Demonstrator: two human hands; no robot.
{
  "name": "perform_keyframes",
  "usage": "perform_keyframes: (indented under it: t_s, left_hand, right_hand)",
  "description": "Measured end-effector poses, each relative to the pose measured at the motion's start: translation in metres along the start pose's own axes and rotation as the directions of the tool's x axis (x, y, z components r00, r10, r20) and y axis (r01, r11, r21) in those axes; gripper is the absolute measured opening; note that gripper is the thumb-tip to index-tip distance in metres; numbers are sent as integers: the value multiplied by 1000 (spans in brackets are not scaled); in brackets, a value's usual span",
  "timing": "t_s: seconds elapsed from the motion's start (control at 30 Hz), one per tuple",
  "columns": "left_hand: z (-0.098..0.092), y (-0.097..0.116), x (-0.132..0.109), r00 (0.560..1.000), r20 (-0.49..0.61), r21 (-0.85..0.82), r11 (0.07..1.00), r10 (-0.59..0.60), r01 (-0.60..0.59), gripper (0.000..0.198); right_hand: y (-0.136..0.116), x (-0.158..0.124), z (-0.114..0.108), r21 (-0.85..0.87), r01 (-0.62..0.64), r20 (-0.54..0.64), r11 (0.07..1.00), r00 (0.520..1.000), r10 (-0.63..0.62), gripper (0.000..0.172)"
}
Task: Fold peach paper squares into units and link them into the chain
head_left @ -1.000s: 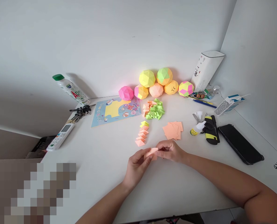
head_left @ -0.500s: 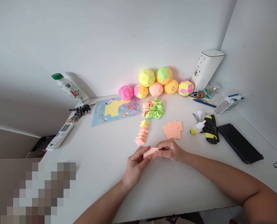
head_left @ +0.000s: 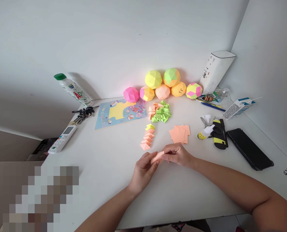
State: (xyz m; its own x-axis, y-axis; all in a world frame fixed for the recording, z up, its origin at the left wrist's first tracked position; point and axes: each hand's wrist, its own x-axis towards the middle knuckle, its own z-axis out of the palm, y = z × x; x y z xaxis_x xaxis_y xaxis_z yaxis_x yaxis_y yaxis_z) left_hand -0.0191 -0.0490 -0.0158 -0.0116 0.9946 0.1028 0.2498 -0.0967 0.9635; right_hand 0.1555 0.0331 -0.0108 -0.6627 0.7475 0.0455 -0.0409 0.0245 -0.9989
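Observation:
Both hands pinch one small folded peach paper piece (head_left: 157,157) just above the white table (head_left: 104,167). My left hand (head_left: 143,170) grips its left end, fingers curled. My right hand (head_left: 177,154) holds its right end between thumb and fingers. Just beyond the hands lies a row of folded peach units topped by a yellow one (head_left: 147,138). To the right of that row sits a loose stack of flat peach paper squares (head_left: 179,134).
Several paper balls (head_left: 162,85) line the back wall, with a pile of green and peach folded units (head_left: 160,112) before them. A booklet (head_left: 120,113), keys (head_left: 84,114), remote (head_left: 62,138) and bottle (head_left: 73,90) lie left. Glue (head_left: 205,132), a black-yellow tool (head_left: 218,133), phone (head_left: 249,148) and carton (head_left: 237,108) lie right.
The paper piece has been folded narrower and tilted between the fingers. Both hands stay in nearly the same spot.

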Motion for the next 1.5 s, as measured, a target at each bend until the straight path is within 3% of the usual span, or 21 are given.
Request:
perform_keyframes:
  t_s: [0.3, 0.53, 0.67, 1.17, 1.33, 1.5]
  left_hand:
    - [-2, 11, 2, 981, 101, -63, 983, -164, 171, 31]
    - [-3, 12, 1, 970, 159, -54, 979, -186, 197, 30]
    - [-3, 10, 1, 968, 175, -40, 981, -179, 189, 32]
    - [-3, 9, 0, 972, 179, 1, 988, -153, 156, 34]
    - [-3, 11, 0, 967, 198, -59, 983, -159, 174, 28]
    - [-2, 11, -1, 964, 218, -110, 978, -152, 179, 35]
  right_hand:
    - [-1, 0, 1, -5, 20, -15, 1000, 1000, -20, 24]
    - [0, 0, 1, 113, -83, -43, 990, 995, 88, 16]
    - [1, -1, 0, 201, -143, -18, 969, 989, 149, 27]
    - [4, 0, -2, 156, -101, 21, 983, 995, 99, 21]
    - [4, 0, -3, 158, -89, 35, 983, 996, 84, 18]
    - [3, 1, -3, 162, -104, 37, 981, 994, 100, 19]
